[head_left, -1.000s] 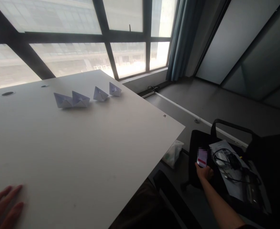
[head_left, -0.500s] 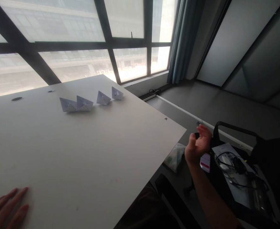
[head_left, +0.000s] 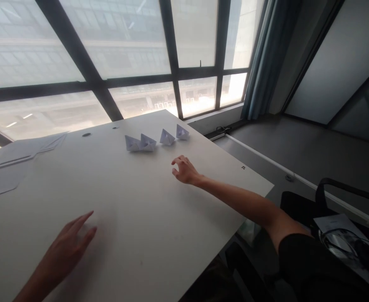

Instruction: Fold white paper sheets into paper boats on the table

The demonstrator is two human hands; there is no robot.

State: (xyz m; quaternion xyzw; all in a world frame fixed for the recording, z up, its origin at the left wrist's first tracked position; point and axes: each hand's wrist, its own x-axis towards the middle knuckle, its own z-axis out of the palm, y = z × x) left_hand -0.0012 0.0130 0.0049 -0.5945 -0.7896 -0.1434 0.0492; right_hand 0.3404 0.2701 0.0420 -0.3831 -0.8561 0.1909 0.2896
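Several folded white paper boats stand in a row on the white table (head_left: 134, 188). The leftmost boat (head_left: 132, 144) touches or overlaps the one beside it (head_left: 148, 143). To their right are a third boat (head_left: 167, 137) and, farthest right, another boat (head_left: 182, 132). My right hand (head_left: 186, 170) reaches over the table just in front of the row, fingers curved and thumb apart, holding nothing. Over the near left part of the table is my left hand (head_left: 69, 245), its fingers and thumb apart and nothing in it.
White paper sheets (head_left: 11, 159) lie at the table's left. Past the right edge stands a black chair (head_left: 297, 205) with coiled cables (head_left: 341, 243) and paper on it. A clear bag (head_left: 249, 230) is below the edge. Windows (head_left: 134, 37) line the far side.
My right hand has come from beyond the table's right edge to over the table near the boats. My left hand has lifted and moved inward. The view has turned left, showing the paper sheets.
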